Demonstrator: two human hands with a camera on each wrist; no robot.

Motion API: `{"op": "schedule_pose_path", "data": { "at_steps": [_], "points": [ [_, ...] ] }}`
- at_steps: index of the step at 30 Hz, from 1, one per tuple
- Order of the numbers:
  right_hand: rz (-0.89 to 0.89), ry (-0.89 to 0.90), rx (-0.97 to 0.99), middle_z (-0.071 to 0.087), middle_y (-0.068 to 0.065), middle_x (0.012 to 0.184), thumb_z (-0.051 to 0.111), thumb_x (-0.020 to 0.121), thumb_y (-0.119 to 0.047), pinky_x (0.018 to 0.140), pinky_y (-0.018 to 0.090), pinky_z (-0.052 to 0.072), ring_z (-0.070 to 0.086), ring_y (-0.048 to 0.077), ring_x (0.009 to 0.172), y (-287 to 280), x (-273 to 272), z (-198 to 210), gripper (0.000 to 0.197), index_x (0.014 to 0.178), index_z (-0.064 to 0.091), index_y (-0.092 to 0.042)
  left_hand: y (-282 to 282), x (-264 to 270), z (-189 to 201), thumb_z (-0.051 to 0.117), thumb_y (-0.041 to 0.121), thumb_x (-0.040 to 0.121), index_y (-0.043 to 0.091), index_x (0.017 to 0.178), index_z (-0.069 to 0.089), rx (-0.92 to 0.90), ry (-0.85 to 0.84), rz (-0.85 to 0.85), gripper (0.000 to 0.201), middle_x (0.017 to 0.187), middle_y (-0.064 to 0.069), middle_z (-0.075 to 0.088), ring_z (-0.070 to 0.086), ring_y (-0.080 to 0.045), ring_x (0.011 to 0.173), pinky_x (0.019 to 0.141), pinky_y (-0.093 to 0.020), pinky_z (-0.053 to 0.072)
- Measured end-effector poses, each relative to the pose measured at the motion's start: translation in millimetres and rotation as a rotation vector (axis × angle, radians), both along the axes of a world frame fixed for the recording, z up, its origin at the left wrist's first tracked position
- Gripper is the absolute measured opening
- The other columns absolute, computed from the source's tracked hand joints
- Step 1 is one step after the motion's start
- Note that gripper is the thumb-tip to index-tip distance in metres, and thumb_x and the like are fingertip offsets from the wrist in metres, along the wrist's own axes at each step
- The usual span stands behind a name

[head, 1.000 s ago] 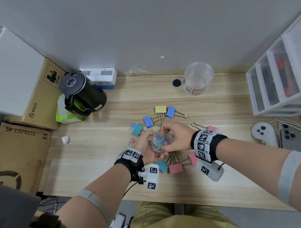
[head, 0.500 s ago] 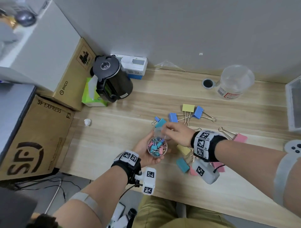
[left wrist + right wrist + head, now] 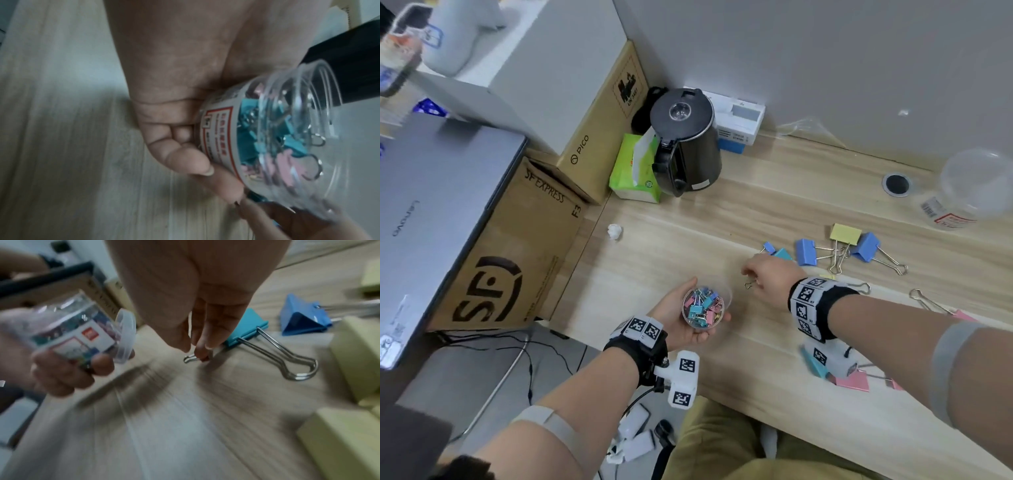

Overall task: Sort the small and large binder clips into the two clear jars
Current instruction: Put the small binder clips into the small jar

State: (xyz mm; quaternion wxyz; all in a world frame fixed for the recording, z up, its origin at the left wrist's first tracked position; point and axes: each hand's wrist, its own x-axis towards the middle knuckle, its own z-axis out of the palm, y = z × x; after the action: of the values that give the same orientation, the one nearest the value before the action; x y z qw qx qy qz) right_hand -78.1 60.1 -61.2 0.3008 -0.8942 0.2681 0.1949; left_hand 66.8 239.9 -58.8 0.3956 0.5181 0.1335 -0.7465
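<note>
My left hand [image 3: 671, 310] holds a small clear jar [image 3: 702, 308] of several small coloured binder clips just above the desk's near-left part. In the left wrist view the jar [image 3: 277, 138] lies tilted in my curled fingers [image 3: 185, 160]. My right hand [image 3: 765, 277] reaches down to the right of the jar. Its fingertips [image 3: 198, 352] pinch a small binder clip [image 3: 191, 358] lying on the wood. A teal large clip [image 3: 246, 327] lies right behind the hand. The large clear jar [image 3: 976, 185] stands empty at the back right.
Large clips lie behind my right hand: yellow [image 3: 846, 233], two blue [image 3: 805, 251], plus a small blue one [image 3: 768, 246]. Pink large clips [image 3: 852, 382] lie under my right forearm. A black kettle [image 3: 685, 144], tissue pack [image 3: 635, 168] and cardboard boxes [image 3: 517, 257] crowd the left.
My right hand has left the mouth of the small jar and dropped to the desk on its right, onto a small clip. The head view has swung left.
</note>
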Motion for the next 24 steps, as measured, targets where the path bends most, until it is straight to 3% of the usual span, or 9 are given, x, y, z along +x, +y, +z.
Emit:
{"op": "schedule_pose_path", "data": {
  "at_steps": [3,6,12,16,19,21,24],
  "points": [
    [0.144,0.072,-0.112,0.051,-0.003,0.110,0.052,0.082,0.000,0.071,0.036,0.052,0.060,0.024,0.095,1.8,2.7,-11.8,0.034,0.108,0.055,-0.021,7.3,5.3,-4.7,0.038,0.064,0.099,0.005,0.098,0.080,0.014,0.015,0.024,0.073,0.103,-0.019,0.074,0.063,-0.024,0.057,0.050,-0.026,0.050],
    [0.155,0.099,-0.151,0.051,0.000,0.106,0.052,0.083,0.002,0.070,0.035,0.052,0.059,0.025,0.089,6.6,9.0,-11.4,0.031,0.107,0.053,-0.019,9.7,6.9,-9.3,0.037,0.064,0.099,0.007,0.093,0.082,0.002,0.011,0.011,0.073,0.101,-0.018,0.074,0.064,-0.024,0.058,0.050,-0.027,0.051],
    [0.156,0.106,-0.186,0.061,0.000,0.105,0.051,0.085,-0.012,0.073,0.033,0.051,0.059,0.024,0.094,6.1,11.5,-7.0,0.020,0.102,0.057,-0.018,0.1,8.2,-10.3,0.036,0.063,0.100,0.004,0.107,0.075,-0.012,0.003,-0.020,0.071,0.099,-0.017,0.074,0.063,-0.024,0.058,0.050,-0.027,0.050],
    [0.080,-0.010,-0.125,0.066,-0.002,0.103,0.052,0.082,-0.017,0.074,0.030,0.046,0.059,0.023,0.098,-0.3,11.2,1.7,0.024,0.102,0.064,-0.019,-8.6,10.2,-10.8,0.035,0.063,0.100,0.004,0.119,0.067,-0.020,-0.008,-0.034,0.070,0.101,-0.018,0.073,0.064,-0.024,0.057,0.048,-0.026,0.050],
    [-0.040,-0.132,-0.089,0.063,0.002,0.109,0.050,0.087,-0.015,0.083,0.036,0.050,0.060,0.026,0.099,-9.5,15.5,8.4,0.025,0.106,0.066,-0.016,-15.3,9.9,-10.5,0.034,0.062,0.101,0.003,0.121,0.066,-0.019,-0.023,-0.051,0.070,0.102,-0.018,0.073,0.064,-0.024,0.057,0.048,-0.026,0.050],
    [-0.154,-0.138,-0.069,0.058,0.005,0.113,0.045,0.090,-0.010,0.084,0.036,0.049,0.059,0.030,0.098,-19.6,22.0,11.9,0.029,0.112,0.064,-0.012,-19.2,9.2,-10.2,0.035,0.063,0.100,0.003,0.122,0.065,-0.015,-0.028,-0.059,0.070,0.102,-0.018,0.073,0.063,-0.024,0.057,0.048,-0.026,0.049],
    [-0.233,-0.057,-0.104,0.054,0.009,0.110,0.040,0.089,-0.004,0.078,0.036,0.047,0.055,0.033,0.092,-33.7,29.6,14.3,0.026,0.106,0.059,-0.009,-22.3,8.4,-10.7,0.035,0.063,0.100,0.003,0.122,0.064,-0.007,-0.027,-0.063,0.070,0.103,-0.018,0.073,0.063,-0.024,0.058,0.049,-0.025,0.048]
  ]
}}
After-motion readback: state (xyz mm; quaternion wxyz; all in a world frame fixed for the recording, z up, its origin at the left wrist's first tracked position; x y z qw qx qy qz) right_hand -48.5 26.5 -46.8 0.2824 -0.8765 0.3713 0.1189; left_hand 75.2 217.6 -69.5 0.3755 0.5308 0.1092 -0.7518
